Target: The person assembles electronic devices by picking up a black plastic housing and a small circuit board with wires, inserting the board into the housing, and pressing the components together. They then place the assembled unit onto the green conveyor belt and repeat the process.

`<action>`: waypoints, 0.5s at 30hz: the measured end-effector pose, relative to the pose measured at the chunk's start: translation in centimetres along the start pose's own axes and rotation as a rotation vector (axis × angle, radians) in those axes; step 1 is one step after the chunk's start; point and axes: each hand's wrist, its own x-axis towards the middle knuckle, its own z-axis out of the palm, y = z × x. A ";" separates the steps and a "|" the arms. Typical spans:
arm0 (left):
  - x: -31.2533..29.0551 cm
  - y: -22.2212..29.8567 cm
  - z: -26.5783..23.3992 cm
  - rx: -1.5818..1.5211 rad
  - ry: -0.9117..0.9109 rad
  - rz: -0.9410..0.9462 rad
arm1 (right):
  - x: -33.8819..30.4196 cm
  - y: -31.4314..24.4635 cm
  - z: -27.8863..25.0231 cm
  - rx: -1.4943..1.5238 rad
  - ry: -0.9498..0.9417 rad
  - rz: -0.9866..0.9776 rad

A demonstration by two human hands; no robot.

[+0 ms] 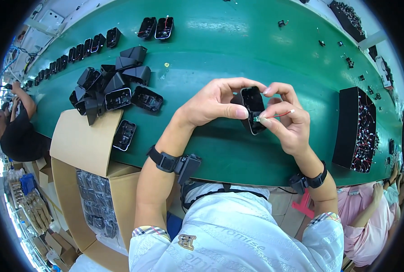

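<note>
Above the green table, my left hand (211,103) grips a small black plastic housing (252,97) with a pale rim, its open side turned toward my right hand. The thumb presses on the near side and the fingers wrap behind. My right hand (292,124) pinches a tiny part (257,119) at the housing's lower opening. From that part a thin red wire (281,114) runs out to a small white connector (292,111). The part is too small to name, and whether it sits inside the housing I cannot tell.
A pile of black housings (116,84) lies to the left, with a row of more housings (88,46) behind. Below stands an open cardboard box (82,133) of wrapped black parts. At right is a black tray (347,131) of small wired parts. Co-workers sit at both sides.
</note>
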 end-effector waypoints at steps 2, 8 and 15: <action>0.1 -0.4 0.3 -0.102 -0.032 0.065 | -0.3 0.0 0.3 0.043 -0.021 -0.001; 0.0 -0.4 0.7 -0.112 0.014 0.031 | 0.0 -0.8 -0.2 -0.355 -0.068 -0.054; 0.3 -0.7 0.5 -0.199 0.072 0.058 | 1.2 -2.0 0.0 -0.518 -0.049 -0.083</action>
